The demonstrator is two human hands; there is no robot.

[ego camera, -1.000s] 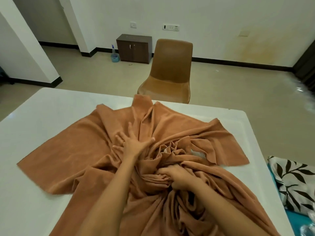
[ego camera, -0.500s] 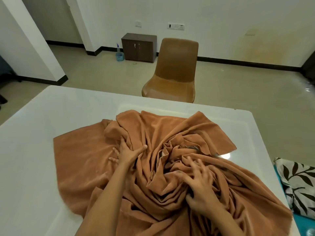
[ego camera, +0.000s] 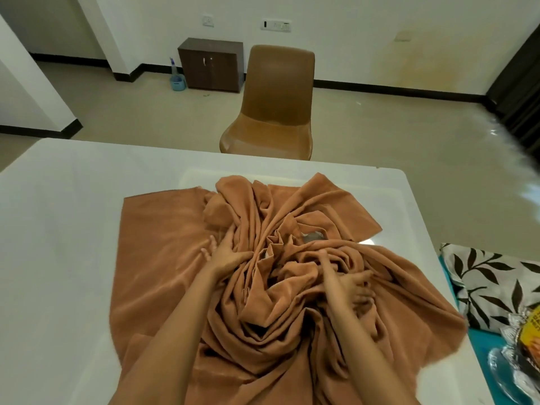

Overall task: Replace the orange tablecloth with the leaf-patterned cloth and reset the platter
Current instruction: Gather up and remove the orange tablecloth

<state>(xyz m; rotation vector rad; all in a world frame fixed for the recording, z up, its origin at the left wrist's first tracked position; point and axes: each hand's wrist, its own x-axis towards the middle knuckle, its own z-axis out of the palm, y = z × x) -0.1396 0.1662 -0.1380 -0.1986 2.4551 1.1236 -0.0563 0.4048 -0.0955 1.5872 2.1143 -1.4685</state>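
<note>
The orange tablecloth lies bunched into deep folds in the middle of the white table. Its left part is still flat, and its near part hangs over the front edge. My left hand presses on the folds left of centre with its fingers spread. My right hand lies on the heap to the right, fingers splayed across the folds and thumb stretched forward. The leaf-patterned cloth, white with dark leaves, lies folded on a teal surface right of the table. A shiny foil-like thing with a yellow packet sits beside it, cut off by the frame.
A brown chair stands at the table's far edge. A dark low cabinet and a blue spray bottle stand by the back wall. Bare white tabletop shows left and far right of the cloth.
The orange cloth has been drawn inward from a wide spread into a tighter heap. My right hand opened from a grip and moved right; my left hand kept sweeping folds toward the centre.
</note>
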